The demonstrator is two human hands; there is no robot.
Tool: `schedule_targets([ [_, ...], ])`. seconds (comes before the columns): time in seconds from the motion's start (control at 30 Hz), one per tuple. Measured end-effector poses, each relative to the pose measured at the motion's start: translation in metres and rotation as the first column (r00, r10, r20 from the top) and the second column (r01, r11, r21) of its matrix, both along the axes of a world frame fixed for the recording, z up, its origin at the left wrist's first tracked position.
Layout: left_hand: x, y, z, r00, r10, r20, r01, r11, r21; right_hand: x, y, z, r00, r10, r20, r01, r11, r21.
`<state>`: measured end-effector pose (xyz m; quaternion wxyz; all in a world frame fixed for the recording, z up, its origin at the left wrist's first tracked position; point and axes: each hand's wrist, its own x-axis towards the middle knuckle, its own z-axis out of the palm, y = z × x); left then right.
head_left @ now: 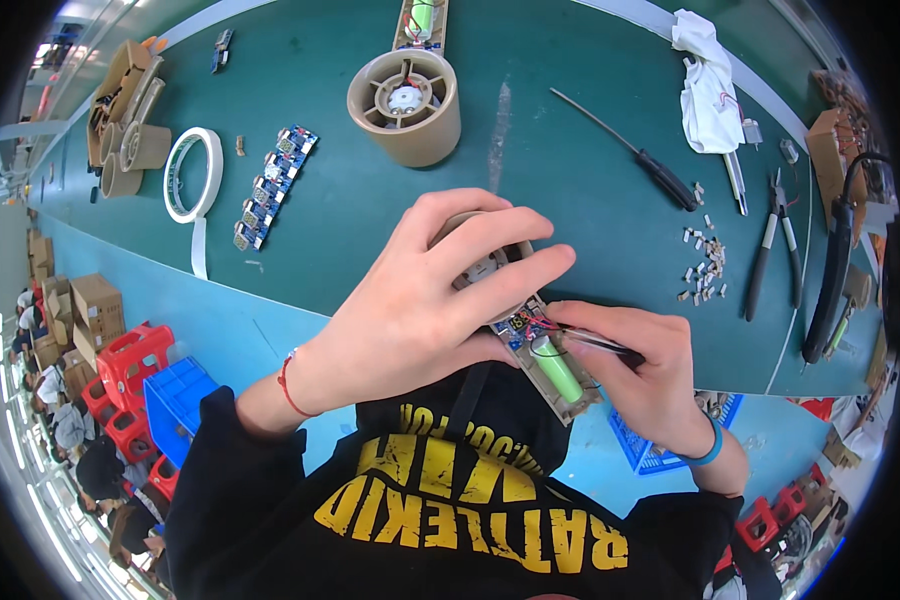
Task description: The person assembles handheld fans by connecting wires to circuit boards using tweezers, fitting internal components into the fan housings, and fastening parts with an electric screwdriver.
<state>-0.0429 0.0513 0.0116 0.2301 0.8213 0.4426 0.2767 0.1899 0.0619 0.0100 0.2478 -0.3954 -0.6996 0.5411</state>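
My left hand (400, 285) curls over the round beige housing of a handheld fan (482, 268), its fingers wrapped across the top and its thumb underneath. From the housing a handle half lies exposed, with a small blue circuit board (517, 326), red wires and a green battery cell (557, 370) in it. My right hand (645, 360) pinches slim dark tweezers (610, 345) alongside the handle. Their tip points at the wires beside the board; whether it grips a wire I cannot tell.
Another beige fan body (415, 140) stands farther back on the green table. To the left lie a strip of circuit boards (273, 190) and a tape roll (210, 190). On the right are a screwdriver (665, 180), scattered small white parts (708, 265), cutters (763, 265) and a black-handled corded tool (830, 285).
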Motion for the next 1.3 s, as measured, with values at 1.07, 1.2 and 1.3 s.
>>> schedule_targets([
  [1.07, -0.008, 0.022, 0.012, 0.992, -0.114, 0.061, 0.121, 0.986, -0.119, -0.002, 0.026, 0.038, 0.980, 0.091, 0.179, -0.058, 0.982, -0.181],
  [1.2, -0.008, 0.022, 0.012, 0.992, -0.101, 0.075, 0.111, 0.984, -0.140, -0.004, 0.017, 0.037, 0.987, -0.030, 0.155, 0.026, 0.999, 0.027],
  [1.3, -0.008, 0.021, 0.016, 0.995, -0.093, 0.044, 0.099, 0.982, -0.160, 0.002, 0.013, 0.021, 0.994, 0.022, 0.107, -0.042, 0.981, 0.187],
])
